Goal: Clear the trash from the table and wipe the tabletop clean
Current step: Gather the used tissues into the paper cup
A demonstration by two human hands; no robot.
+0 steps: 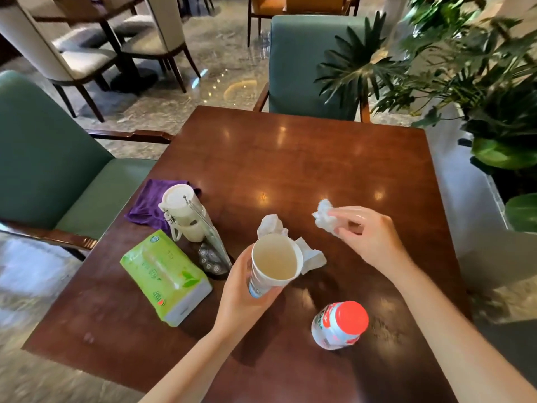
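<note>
We appear to be in a café or hotel lounge: polished stone floor (220,68), other dining tables (96,13) with upholstered chairs (35,50) upper left, potted plants (465,68) upper right.

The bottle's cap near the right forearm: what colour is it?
Red-orange, on the bottle cap, seen in the head view.

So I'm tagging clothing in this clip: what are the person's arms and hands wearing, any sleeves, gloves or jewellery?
Nothing visible: both forearms are bare, with no sleeves in view. The left hand and right hand have no gloves, rings, watch or bracelet showing.
</note>
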